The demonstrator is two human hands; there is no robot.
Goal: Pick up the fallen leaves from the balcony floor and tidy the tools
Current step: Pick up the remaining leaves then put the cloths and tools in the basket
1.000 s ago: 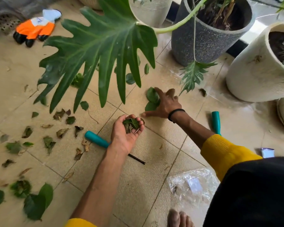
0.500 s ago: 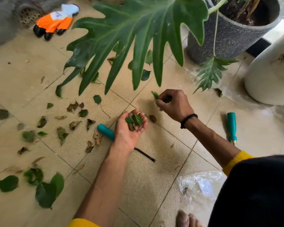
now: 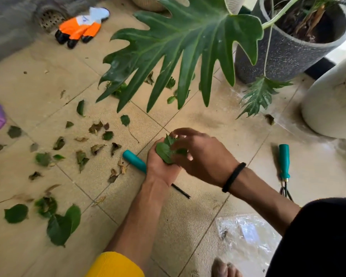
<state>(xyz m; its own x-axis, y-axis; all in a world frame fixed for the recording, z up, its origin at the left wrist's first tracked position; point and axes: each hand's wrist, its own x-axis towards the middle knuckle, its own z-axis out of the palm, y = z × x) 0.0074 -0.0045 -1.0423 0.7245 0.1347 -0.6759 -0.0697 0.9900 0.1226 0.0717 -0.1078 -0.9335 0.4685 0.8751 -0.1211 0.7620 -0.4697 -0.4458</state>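
Observation:
My left hand (image 3: 160, 168) is palm up low over the tiled floor and holds a bunch of green leaves (image 3: 164, 151). My right hand (image 3: 206, 158) lies over it, its thumb and fingers curled round a leaf at the top of the bunch. Several fallen leaves (image 3: 96, 148), green and brown, lie scattered on the floor to the left, with larger green ones (image 3: 60, 226) at the lower left. A teal-handled tool (image 3: 134, 161) lies under my left wrist. A teal hand rake (image 3: 284, 162) lies on the right.
Orange gloves (image 3: 80, 27) lie at the back left near a drain (image 3: 50, 19). A big lobed plant leaf (image 3: 178, 41) hangs over the floor from a grey pot (image 3: 284, 56). A white pot (image 3: 332, 108) stands right. A clear plastic bag (image 3: 246, 236) lies by my foot.
My right hand lifted leaves off the floor near the grey pot and brought them back onto the bunch in my left hand. The view shifted left.

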